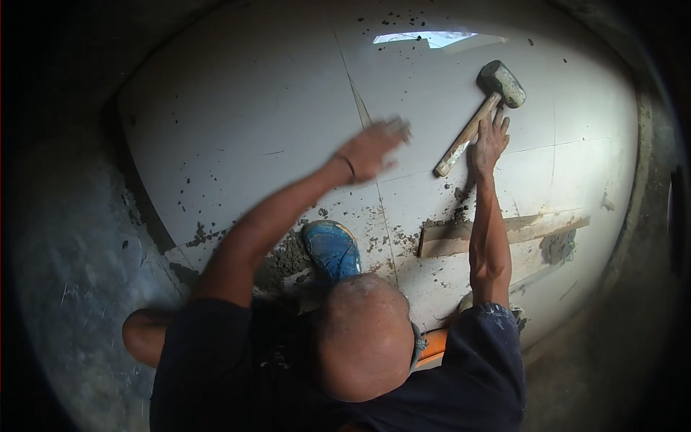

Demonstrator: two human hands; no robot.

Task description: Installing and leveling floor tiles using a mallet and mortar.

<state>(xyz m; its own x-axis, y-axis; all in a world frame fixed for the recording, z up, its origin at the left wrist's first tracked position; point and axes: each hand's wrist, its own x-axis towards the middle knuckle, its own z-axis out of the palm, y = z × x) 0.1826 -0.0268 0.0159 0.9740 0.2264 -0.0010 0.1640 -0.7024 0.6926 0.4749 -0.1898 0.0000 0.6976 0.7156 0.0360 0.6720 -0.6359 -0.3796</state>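
My hands are not in view. Below me a crouching person (363, 335) in a dark shirt fills the lower middle, seen from above. That person's left hand (374, 147), blurred, is raised over the white tiles with fingers apart. Their right hand (489, 144) has its fingers stretched along the wooden handle of a mallet (504, 83) with a grey, dirty head, lying on the tiles. I cannot tell whether it grips the handle. A blue shoe (331, 248) shows under their left arm.
A wooden board (533, 225) lies on the speckled tiled surface (237, 122), with grey mortar (558, 247) near its right end. More mortar lumps (284, 263) lie beside the shoe. Rough concrete floor (86, 259) borders the tiles at the left, and an orange item (432, 344) shows beside the person's head.
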